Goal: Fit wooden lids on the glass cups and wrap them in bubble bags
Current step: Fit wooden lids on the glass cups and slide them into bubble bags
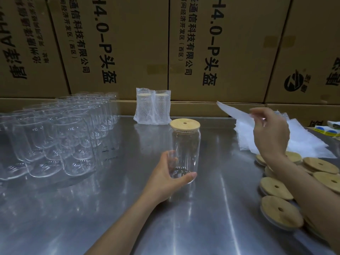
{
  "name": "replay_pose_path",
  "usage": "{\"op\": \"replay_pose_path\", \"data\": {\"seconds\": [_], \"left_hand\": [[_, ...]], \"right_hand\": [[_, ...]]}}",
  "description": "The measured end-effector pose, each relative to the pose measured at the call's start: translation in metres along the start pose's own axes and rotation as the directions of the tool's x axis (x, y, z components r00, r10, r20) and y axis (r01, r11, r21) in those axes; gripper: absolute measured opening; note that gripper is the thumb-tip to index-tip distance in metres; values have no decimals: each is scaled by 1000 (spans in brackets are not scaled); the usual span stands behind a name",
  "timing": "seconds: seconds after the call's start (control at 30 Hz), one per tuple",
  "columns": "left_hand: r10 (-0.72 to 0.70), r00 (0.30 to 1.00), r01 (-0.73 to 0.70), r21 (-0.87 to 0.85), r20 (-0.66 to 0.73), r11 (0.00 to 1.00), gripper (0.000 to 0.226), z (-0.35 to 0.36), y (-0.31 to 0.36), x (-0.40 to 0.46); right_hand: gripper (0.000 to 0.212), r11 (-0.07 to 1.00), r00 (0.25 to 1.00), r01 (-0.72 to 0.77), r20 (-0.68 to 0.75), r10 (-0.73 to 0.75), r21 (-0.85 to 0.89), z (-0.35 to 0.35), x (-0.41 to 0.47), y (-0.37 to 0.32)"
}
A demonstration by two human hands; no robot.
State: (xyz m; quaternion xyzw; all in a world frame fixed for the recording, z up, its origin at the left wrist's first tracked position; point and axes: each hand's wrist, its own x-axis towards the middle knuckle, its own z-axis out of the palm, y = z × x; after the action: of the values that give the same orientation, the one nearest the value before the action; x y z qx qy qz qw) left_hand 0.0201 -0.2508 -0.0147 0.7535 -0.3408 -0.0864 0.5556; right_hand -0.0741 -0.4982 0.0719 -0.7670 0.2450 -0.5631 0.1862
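While the left hand (171, 173) grips the lidded glass cup (185, 153) low on its body, mid-desk, the wooden lid (184, 124) already sits on top. Right hand (270, 133) is raised over the right side of the desk, pinching one bubble bag (233, 111) lifted off the bag stack (309, 142).

Step in hand, as I judge it: bagging this cup. To do it well, get the bag mouth open first, keep the cup steady by its base, slide the bag down over the lid end or feed the cup in bottom first. Check the lid is seated flat so it doesn't pop off during the slide.

Room: the steel desk (92, 218) has bare surface at the middle and near edge. Left side holds a packed block of bare glass cups (55, 137), close enough to knock with an elbow. Loose lids (281, 212) pile along the right edge under the right forearm. Two wrapped cups (152, 107) stand at the far edge against the cardboard boxes (128, 43); space beside them looks open for the next one.
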Motion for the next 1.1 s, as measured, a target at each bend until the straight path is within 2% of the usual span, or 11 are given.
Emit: {"op": "replay_pose_path", "data": {"seconds": [0.07, 0.17, 0.27, 0.4, 0.5, 0.63, 0.7, 0.83, 0.93, 1.03, 1.1], "left_hand": [[14, 1000, -15, -21, -14, 1000, 70, 0, 2, -1], [48, 996, -53, -63, -79, 997, 87, -1, 8, -1], [85, 957, -129, -144, -277, 981, 68, -6, 17, 1], [140, 783, -225, -65, -606, 972, 70, -27, 24, 4], [270, 618, -272, 121, -739, 955, 83, -43, 28, 3], [461, 461, -321, 343, -758, 883, 84, -50, 33, -3], [515, 441, -343, 392, -735, 854, 83, -51, 32, -3], [601, 441, -313, 513, -667, 799, 26, -58, 25, 3], [422, 464, -186, 380, -779, 906, 7, -64, 17, 7], [166, 439, -61, 155, -883, 986, 12, -72, 12, 8], [125, 415, -43, 118, -901, 992, 14, -76, 14, 6]], "right_hand": [[23, 989, 997, 82, -19, -81, 125, -5, -2, -25], [22, 933, 979, 202, -59, -194, 296, -13, -7, -64], [22, 850, 940, 340, -120, -319, 402, -18, -14, -98], [26, 719, 800, 597, -210, -561, 354, -13, -29, -126], [33, 672, 733, 674, -169, -659, 306, -3, -42, -130], [42, 694, 766, 626, -112, -633, 356, 5, -51, -122], [44, 717, 798, 584, -105, -594, 382, 6, -52, -119], [39, 794, 885, 430, -26, -465, 430, 8, -55, -112], [41, 845, 920, 332, 55, -388, 418, 12, -64, -104], [58, 875, 913, 291, 159, -375, 388, 16, -80, -95], [64, 894, 887, 253, 280, -366, 370, 19, -89, -89]]}}
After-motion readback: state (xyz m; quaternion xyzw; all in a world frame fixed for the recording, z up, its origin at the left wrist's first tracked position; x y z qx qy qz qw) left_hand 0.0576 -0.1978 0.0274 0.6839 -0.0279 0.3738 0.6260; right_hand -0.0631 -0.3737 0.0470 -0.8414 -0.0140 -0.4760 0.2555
